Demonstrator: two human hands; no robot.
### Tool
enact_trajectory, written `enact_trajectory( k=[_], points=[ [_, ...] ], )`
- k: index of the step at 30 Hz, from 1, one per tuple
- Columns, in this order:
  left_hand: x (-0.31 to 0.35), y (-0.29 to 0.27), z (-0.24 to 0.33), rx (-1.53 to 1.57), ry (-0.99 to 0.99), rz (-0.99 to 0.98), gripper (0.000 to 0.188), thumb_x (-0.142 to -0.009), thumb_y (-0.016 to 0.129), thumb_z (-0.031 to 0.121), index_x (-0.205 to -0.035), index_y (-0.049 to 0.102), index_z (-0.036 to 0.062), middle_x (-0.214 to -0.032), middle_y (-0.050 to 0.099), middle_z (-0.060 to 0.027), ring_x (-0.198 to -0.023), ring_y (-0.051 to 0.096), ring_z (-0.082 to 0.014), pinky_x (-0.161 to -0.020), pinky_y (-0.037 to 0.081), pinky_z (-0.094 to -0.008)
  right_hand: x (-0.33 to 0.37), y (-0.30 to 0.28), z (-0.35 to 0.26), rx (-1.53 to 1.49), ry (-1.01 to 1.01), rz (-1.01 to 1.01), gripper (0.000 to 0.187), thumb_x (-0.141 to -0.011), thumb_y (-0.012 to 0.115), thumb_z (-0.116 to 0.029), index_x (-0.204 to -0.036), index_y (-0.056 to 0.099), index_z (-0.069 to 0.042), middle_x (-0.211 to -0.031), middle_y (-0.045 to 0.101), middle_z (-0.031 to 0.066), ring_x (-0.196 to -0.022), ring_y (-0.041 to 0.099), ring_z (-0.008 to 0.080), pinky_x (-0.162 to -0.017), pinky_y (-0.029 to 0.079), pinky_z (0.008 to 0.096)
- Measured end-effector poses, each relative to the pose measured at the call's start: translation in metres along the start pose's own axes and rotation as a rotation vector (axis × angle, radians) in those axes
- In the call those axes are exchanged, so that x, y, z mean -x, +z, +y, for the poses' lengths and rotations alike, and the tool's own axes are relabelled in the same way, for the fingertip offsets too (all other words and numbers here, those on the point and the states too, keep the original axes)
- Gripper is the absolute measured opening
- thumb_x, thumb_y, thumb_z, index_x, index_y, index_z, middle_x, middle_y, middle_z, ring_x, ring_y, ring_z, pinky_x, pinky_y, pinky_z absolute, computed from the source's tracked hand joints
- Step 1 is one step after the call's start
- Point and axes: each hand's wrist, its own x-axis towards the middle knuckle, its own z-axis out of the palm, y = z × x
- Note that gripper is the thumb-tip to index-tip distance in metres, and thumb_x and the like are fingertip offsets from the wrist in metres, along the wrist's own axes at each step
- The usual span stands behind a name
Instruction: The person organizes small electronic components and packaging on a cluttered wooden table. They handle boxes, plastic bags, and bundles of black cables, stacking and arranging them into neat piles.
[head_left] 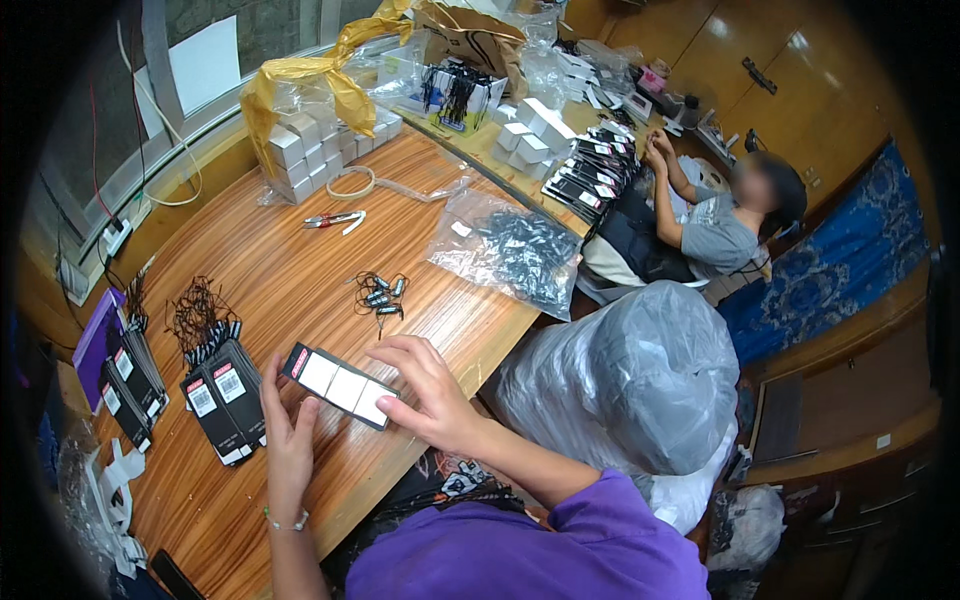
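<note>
Probably light, stiffish black card [343, 388], best held by its edges; right hand [432, 396] thumb-pinches one end, left hand [288, 428] cups the other, grip unclear.

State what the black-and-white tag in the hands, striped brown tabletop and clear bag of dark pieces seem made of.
Black-and-white tag: probably matte card, flat and straight at the edges; thin plastic is possible.
Striped brown tabletop: wood or wood-look laminate, slightly glossy; grain streaks and soft reflections show.
Clear bag: thin, shiny plastic film, transparent and wrinkled.
</note>
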Motion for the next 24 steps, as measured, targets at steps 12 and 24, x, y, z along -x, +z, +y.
enact_trajectory(
  k=[12, 24],
  points=[
    [-0.003, 0.009, -0.013, 0.273, 0.006, -0.029, 0.06, -0.092, 0.039, 0.044, -0.132, 0.03, -0.0009, -0.13, 0.038, -0.0138, -0.123, 0.035, -0.0224, -0.104, 0.024, -0.0338, 0.031, 0.057, 0.034, -0.399, 0.013, 0.104, 0.06, -0.09, 0.041, -0.041, -0.13, 0.031, 0.002, -0.13, 0.035, 0.0224, -0.123, 0.033, 0.035, -0.102, 0.026, 0.0383],
    [0.001, 0.004, -0.014, 0.271, 0.032, -0.035, 0.066, -0.091, 0.047, 0.033, -0.138, 0.012, 0.0008, -0.139, 0.024, -0.0192, -0.13, 0.024, -0.0264, -0.106, 0.018, -0.035, 0.029, 0.06, 0.044, -0.56, 0.033, 0.093, 0.077, -0.087, 0.026, -0.06, -0.128, 0.029, 0.004, -0.13, 0.033, 0.0196, -0.122, 0.032, 0.027, -0.103, 0.024, 0.0371]
  ],
)
